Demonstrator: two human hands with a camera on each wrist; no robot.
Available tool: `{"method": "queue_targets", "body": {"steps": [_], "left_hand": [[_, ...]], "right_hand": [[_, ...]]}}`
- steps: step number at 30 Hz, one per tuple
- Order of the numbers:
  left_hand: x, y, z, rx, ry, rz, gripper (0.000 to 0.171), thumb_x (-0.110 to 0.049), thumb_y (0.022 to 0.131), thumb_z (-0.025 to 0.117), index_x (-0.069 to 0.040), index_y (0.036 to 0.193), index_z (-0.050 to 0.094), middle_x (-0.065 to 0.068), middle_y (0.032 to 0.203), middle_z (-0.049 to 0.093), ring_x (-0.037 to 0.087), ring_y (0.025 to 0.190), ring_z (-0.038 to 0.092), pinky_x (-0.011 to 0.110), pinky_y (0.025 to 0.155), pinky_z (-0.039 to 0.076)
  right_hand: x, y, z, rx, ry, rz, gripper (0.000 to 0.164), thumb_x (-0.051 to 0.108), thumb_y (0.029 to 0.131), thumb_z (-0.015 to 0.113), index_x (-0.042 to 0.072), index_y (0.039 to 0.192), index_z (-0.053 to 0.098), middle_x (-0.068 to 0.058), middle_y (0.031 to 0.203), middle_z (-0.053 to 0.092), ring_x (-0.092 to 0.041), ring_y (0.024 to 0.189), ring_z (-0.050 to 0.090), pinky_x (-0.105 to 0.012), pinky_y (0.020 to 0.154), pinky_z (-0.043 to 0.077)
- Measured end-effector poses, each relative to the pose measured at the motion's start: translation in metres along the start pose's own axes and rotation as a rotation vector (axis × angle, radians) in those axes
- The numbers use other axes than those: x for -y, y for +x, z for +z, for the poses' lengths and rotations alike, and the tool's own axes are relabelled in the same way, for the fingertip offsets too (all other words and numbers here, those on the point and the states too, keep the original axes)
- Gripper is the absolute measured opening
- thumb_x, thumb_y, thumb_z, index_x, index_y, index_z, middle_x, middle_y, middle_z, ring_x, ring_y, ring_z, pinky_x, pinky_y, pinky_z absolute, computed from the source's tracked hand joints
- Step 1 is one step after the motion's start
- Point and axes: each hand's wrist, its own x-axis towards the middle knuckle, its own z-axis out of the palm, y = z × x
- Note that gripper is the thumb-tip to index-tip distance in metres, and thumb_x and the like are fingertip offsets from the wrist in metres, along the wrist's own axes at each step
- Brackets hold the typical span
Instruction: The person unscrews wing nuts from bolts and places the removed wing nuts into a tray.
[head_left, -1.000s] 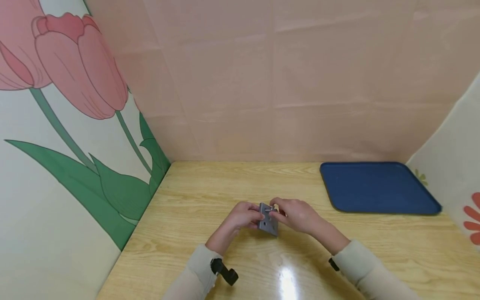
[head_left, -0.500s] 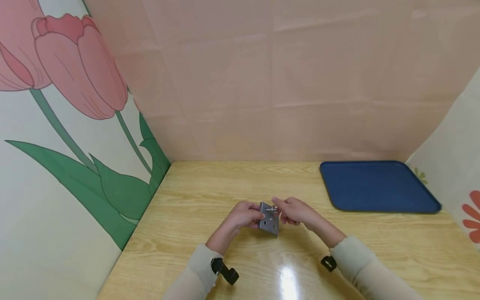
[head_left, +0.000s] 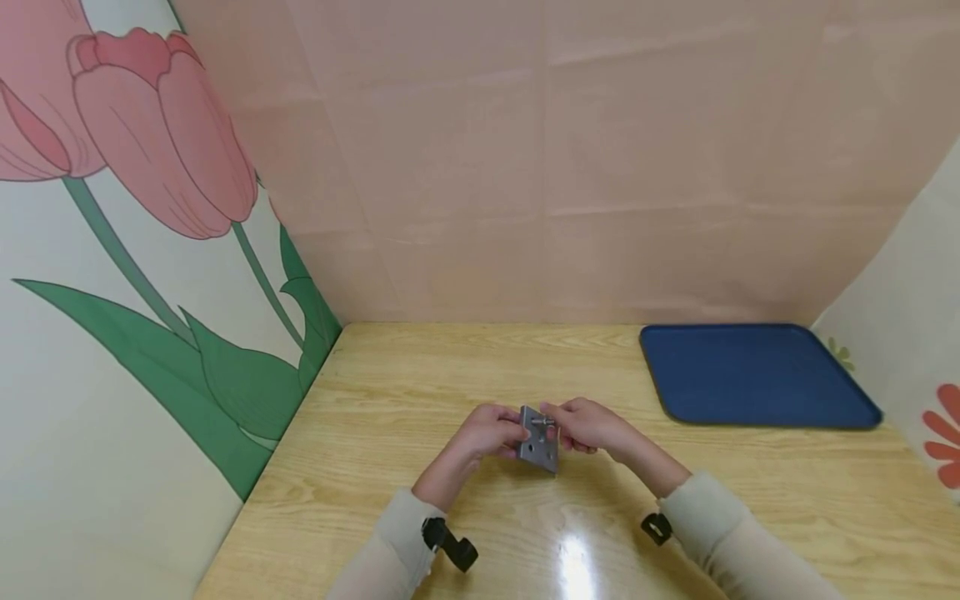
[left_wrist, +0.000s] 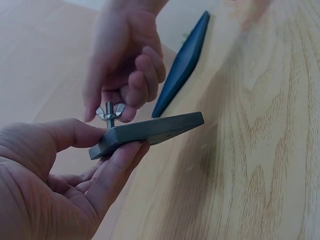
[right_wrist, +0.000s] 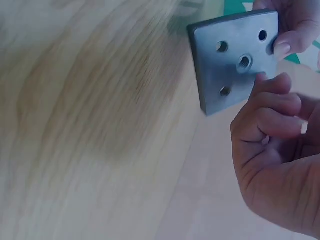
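Note:
My left hand [head_left: 491, 431] holds a square grey metal plate [head_left: 537, 454] by its edge, thumb on one face and fingers behind. The plate stands tilted above the table. In the right wrist view, round holes and a threaded centre hole show on its face. From a corner of the plate sticks out a bolt [left_wrist: 109, 107] carrying a silver wing nut [left_wrist: 119, 110], a short way off the plate's face. My right hand [head_left: 592, 425] has its thumb and curled fingers on either side of the wing nut; its fingers hide the nut in the right wrist view.
A blue tray [head_left: 761, 375] lies at the back right of the wood-grain table [head_left: 390, 375]. A pink-beige sheet [head_left: 450, 167] hangs behind, and a tulip-printed panel [head_left: 135, 250] stands along the left side. Black straps [head_left: 450, 542] sit at both sleeves.
My right hand has turned about the wing nut, its fingers lifting off and closing in on it again. My left hand and the plate have stayed almost still.

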Motion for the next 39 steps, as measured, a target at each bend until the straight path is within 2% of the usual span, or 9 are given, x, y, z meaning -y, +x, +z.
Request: {"method": "queue_targets", "body": {"steps": [5,9,13,16,19,25,31,34,39], "left_hand": [[0.0015,-0.0006,-0.0007,-0.01,-0.009,-0.005,0.029,-0.005,0.088,0.072,0.007,0.115,0.068,0.012,0.095,0.072,0.02,0.081,0.07,0.03,0.065,0.061],[0.0013,-0.0025,0.0001,-0.02,-0.014,0.008,0.031,-0.003,0.088,0.071,0.007,0.116,0.067,0.014,0.095,0.071,0.02,0.08,0.069,0.032,0.065,0.061],[0.0003,-0.0036,0.0005,-0.019,-0.011,0.008,0.03,-0.003,0.088,0.071,0.007,0.116,0.067,0.013,0.094,0.071,0.019,0.079,0.069,0.032,0.065,0.061],[-0.0003,-0.0037,0.0004,-0.015,-0.009,0.001,0.029,-0.003,0.088,0.071,0.007,0.116,0.067,0.013,0.095,0.071,0.019,0.079,0.068,0.031,0.065,0.061],[-0.0001,-0.0029,0.0005,-0.016,-0.01,-0.004,0.029,-0.004,0.089,0.071,0.007,0.116,0.067,0.013,0.096,0.071,0.019,0.08,0.069,0.031,0.066,0.061],[0.0015,-0.0004,0.0009,-0.025,-0.005,-0.013,0.031,-0.004,0.088,0.073,0.007,0.116,0.067,0.013,0.095,0.072,0.02,0.081,0.07,0.032,0.066,0.061],[0.0008,-0.0003,0.0007,-0.027,0.0,-0.011,0.03,-0.004,0.087,0.073,0.006,0.115,0.068,0.012,0.094,0.072,0.019,0.08,0.069,0.03,0.065,0.06],[0.0008,-0.0009,0.001,-0.025,0.002,0.0,0.03,-0.003,0.087,0.072,0.007,0.115,0.068,0.012,0.094,0.072,0.019,0.079,0.069,0.029,0.064,0.06],[0.0012,-0.0019,0.0019,-0.021,-0.006,0.007,0.03,-0.003,0.087,0.072,0.007,0.115,0.067,0.013,0.094,0.072,0.019,0.078,0.068,0.029,0.063,0.06]], "right_hand": [[-0.003,-0.0021,0.0004,-0.067,-0.303,-0.257,0.04,0.047,0.104,0.053,0.01,0.098,0.067,-0.001,0.067,0.059,-0.011,0.054,0.047,-0.027,0.05,0.039],[-0.0054,-0.0056,0.0,-0.137,-0.56,-0.456,0.028,0.038,0.101,0.062,0.011,0.107,0.067,0.008,0.065,0.054,-0.005,0.052,0.046,-0.023,0.047,0.039],[-0.0072,-0.0077,0.0006,-0.221,-0.74,-0.581,0.026,0.033,0.097,0.069,0.012,0.112,0.066,0.014,0.065,0.051,0.001,0.051,0.042,-0.02,0.045,0.036],[-0.0072,-0.0083,0.0016,-0.257,-0.771,-0.609,0.03,0.033,0.096,0.07,0.012,0.117,0.066,0.015,0.065,0.051,0.003,0.051,0.04,-0.019,0.045,0.036],[-0.005,-0.0087,0.0021,-0.264,-0.677,-0.547,0.031,0.034,0.099,0.066,0.01,0.119,0.066,0.014,0.064,0.05,-0.001,0.049,0.041,-0.021,0.045,0.036],[0.0005,-0.0073,-0.0002,-0.265,-0.336,-0.27,0.04,0.042,0.107,0.049,0.009,0.105,0.071,0.002,0.061,0.056,-0.014,0.05,0.046,-0.03,0.049,0.04],[0.0008,-0.0047,-0.002,-0.105,-0.067,-0.031,0.06,0.055,0.105,0.044,0.003,0.096,0.072,-0.004,0.061,0.061,-0.011,0.046,0.041,-0.026,0.046,0.034],[0.0007,-0.0049,-0.0019,-0.036,0.017,0.032,0.062,0.057,0.104,0.044,0.002,0.095,0.073,-0.006,0.061,0.061,-0.01,0.043,0.036,-0.025,0.046,0.03],[0.0024,-0.0061,-0.0017,-0.006,0.023,0.05,0.062,0.057,0.103,0.045,0.004,0.092,0.075,-0.004,0.059,0.057,-0.01,0.043,0.034,-0.025,0.046,0.03]]}}
